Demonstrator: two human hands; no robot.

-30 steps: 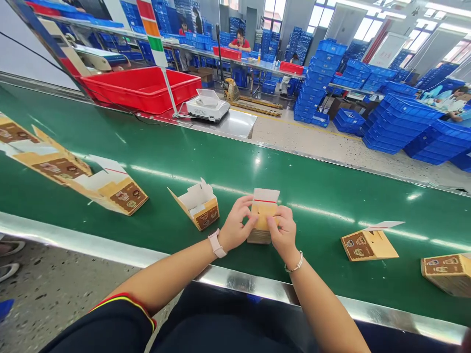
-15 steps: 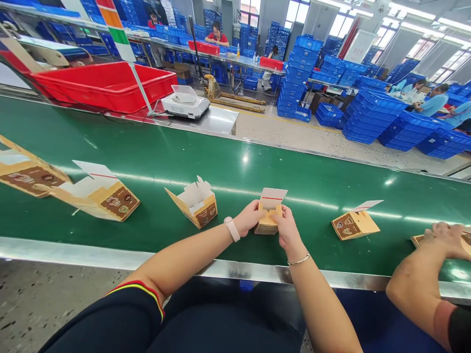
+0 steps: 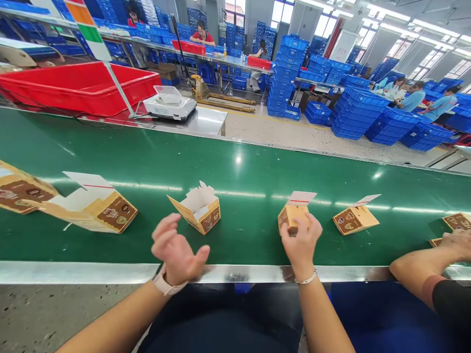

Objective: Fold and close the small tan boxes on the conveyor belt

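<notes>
My left hand point(image 3: 178, 250) is open, palm up and fingers spread, just in front of an open cardboard box point(image 3: 209, 215) with raised white-lined flaps. It holds nothing. My right hand point(image 3: 302, 240) grips the near side of a small brown-and-tan cardboard box point(image 3: 294, 212), thumb to the left and fingers to the right. This box's top is folded in, and a white flap point(image 3: 301, 198) with a red strip stands up at its back. My fingers hide part of its front.
On the green conveyor belt point(image 3: 243, 171) more boxes lie left, including an open box point(image 3: 117, 211), and right, a folded box point(image 3: 355, 221). A co-worker's hand point(image 3: 456, 243) rests on a box at far right. Behind the belt are a red bin point(image 3: 84, 93) and a scale point(image 3: 171, 105).
My left hand has let go of the small box and moved left toward the open box. My right hand has moved right with the small box, its top now folded in.
</notes>
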